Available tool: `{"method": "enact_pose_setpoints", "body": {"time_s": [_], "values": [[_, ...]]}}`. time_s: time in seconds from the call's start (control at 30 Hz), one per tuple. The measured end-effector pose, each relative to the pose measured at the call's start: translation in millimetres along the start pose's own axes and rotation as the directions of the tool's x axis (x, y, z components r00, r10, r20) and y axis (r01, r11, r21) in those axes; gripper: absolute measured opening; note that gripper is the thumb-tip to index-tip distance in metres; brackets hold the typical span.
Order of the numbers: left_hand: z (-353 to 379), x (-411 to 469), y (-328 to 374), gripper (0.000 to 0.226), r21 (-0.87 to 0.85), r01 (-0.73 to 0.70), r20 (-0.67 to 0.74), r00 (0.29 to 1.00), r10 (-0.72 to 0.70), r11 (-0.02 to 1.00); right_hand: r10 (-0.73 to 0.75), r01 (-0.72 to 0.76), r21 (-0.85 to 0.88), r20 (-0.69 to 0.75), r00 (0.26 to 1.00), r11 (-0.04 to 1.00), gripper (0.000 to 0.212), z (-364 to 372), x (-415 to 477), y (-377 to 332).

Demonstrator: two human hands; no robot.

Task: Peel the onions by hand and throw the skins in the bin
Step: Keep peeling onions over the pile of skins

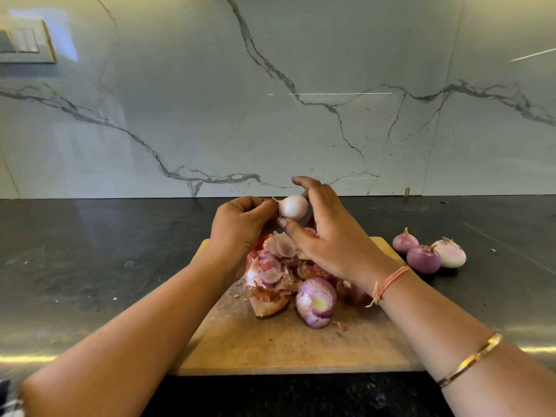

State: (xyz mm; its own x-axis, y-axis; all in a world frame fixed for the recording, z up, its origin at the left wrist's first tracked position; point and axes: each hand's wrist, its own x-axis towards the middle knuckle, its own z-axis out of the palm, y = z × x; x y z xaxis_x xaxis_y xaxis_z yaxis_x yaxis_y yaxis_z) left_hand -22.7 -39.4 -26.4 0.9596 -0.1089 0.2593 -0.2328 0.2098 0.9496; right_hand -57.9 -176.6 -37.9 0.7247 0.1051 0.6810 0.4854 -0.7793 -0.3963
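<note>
1. Holding a small onion (292,207) up in the air, above the far part of the chopping board (270,347); probably so that loosened pieces drop on the board and not on the desk (90,251).
2. Gripping it with the right hand (328,236): thumb under the onion, curled fingers behind it, forefinger lifted free above. Half spread, then, but closed enough to carry the onion.
3. Pinching its pointed end with the left hand (240,227), fingers curled in tight; seemingly to pull away a last strip, though too small to tell for sure.
4. Looks almost bare already: pale, smooth and shining.
5. Keeping the skins (276,266) in one heap on the board, directly below both hands; likely for gathering them together later for the bin. No bin anywhere in view, so not yet thrown away.
6. Leaving a larger onion (316,302) at the near side of the heap, touching it, with its purple layers partly torn open; judged as not finished.
7. Setting three onions (423,258) apart on the desk, to the right of the board, close to each other; apparently peeled, and kept away from the waste for that reason.
</note>
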Motion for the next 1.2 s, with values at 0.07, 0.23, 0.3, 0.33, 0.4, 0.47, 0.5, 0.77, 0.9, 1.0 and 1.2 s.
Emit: {"method": "enact_pose_setpoints", "body": {"time_s": [0.07, 0.23, 0.3, 0.33, 0.4, 0.47, 0.5, 0.77, 0.9, 1.0, 1.2], "values": [[1, 0, 1, 0.010, -0.054, 0.024, 0.018, 1.000, -0.023, 0.998, -0.084, 0.081, -0.045, -0.065, 0.994, 0.996, 0.047, -1, 2, 2], [-1, 0, 1, 0.011, -0.073, 0.022, 0.057, 0.998, -0.018, 0.997, -0.062, 0.072, 0.083, -0.121, 0.991, 0.994, 0.038, -1, 4, 1], [-1, -1, 2, 0.011, -0.063, 0.022, 0.066, 0.998, -0.018, 0.998, -0.013, 0.031, 0.162, -0.108, 0.994, 0.986, 0.041, 0, 3, 0], [-1, -1, 2, 0.011, -0.054, 0.019, 0.070, 0.997, -0.015, 0.998, 0.007, 0.011, 0.194, -0.092, 0.996, 0.981, 0.042, 0, 3, -1], [-1, -1, 2, 0.014, -0.029, 0.007, 0.072, 0.997, -0.005, 1.000, 0.020, -0.004, 0.194, -0.082, 0.996, 0.981, 0.041, 2, 2, -2], [-1, -1, 1, 0.017, 0.003, -0.009, 0.063, 0.998, 0.009, 1.000, 0.047, -0.027, 0.196, -0.098, 0.994, 0.980, 0.034, 1, 2, -3], [-1, 0, 1, 0.017, 0.019, -0.020, 0.055, 0.998, 0.019, 1.000, 0.078, -0.054, 0.230, -0.096, 0.992, 0.972, 0.030, 0, 2, -4], [-7, 3, -3, 0.015, 0.267, -0.136, -0.019, 0.989, 0.146, 0.954, 0.258, -0.212, 0.582, 0.005, 0.966, 0.785, 0.025, -6, 6, -8], [-14, 9, -4, 0.014, 0.316, -0.167, -0.068, 0.978, 0.198, 0.934, 0.293, -0.245, 0.647, 0.036, 0.956, 0.722, 0.025, -10, 9, -6], [-9, 4, -4, 0.007, 0.271, -0.168, 0.011, 0.985, 0.172, 0.948, 0.346, -0.305, 0.652, 0.069, 0.936, 0.695, 0.023, -6, 8, -4], [-4, -4, -2, 0.007, 0.130, -0.231, 0.127, 0.968, 0.215, 0.964, 0.341, -0.315, 0.664, 0.095, 0.935, 0.678, 0.023, -3, 7, 1]]}}
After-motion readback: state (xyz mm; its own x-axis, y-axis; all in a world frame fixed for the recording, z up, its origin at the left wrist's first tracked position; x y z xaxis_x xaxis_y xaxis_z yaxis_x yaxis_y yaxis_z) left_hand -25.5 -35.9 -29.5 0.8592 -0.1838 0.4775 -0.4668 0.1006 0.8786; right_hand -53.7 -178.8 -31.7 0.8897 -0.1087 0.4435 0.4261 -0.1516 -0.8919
